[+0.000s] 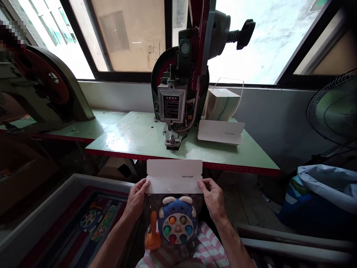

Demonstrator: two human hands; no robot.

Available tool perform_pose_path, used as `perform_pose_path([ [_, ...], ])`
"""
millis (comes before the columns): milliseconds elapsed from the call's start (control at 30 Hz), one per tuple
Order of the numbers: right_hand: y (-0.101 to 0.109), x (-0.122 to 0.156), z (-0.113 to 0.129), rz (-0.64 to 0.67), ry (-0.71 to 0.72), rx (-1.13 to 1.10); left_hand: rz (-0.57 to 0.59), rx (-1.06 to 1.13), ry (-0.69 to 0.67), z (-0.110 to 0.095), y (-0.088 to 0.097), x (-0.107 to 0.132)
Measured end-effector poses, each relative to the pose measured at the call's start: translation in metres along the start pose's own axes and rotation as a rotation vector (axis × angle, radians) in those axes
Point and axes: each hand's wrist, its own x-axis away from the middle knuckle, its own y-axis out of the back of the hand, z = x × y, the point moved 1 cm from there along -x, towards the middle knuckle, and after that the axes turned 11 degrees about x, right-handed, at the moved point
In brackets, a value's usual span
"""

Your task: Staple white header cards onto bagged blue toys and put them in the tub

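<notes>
My left hand point(137, 196) pinches the left edge of a white folded header card point(174, 185), and my right hand point(214, 198) grips its right edge. Below the card hangs a clear bag point(152, 203) with a blue animal-faced toy point(177, 219) inside, ringed by several coloured buttons. An orange toy hammer point(153, 232) lies beside it in the same bag. Just beyond the card's top edge stands the green tabletop point(125, 130) with a stapling machine point(171, 108) on it; the card is apart from the machine's head.
On the table's right lie more white cards point(221, 132) by a stack of cards point(223, 102) in a wire holder. A grey bin point(75, 178) at lower left holds bagged toys point(90, 219). At right are a fan point(334, 108) and a blue sack point(315, 201). Another machine point(47, 82) stands left.
</notes>
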Motion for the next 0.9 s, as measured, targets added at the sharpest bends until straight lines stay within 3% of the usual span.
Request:
perform_pose_path([
  [300, -0.002, -0.007, -0.005, -0.013, -0.07, -0.082, -0.031, 0.005, 0.046, -0.002, -0.002, -0.002],
  [567, -0.001, -0.007, 0.002, -0.048, -0.135, -0.19, 0.086, -0.041, 0.015, -0.005, 0.006, -0.007],
  [900, 0.002, -0.009, 0.008, 0.094, -0.138, -0.333, 0.232, -0.26, -0.026, -0.019, 0.019, -0.015],
])
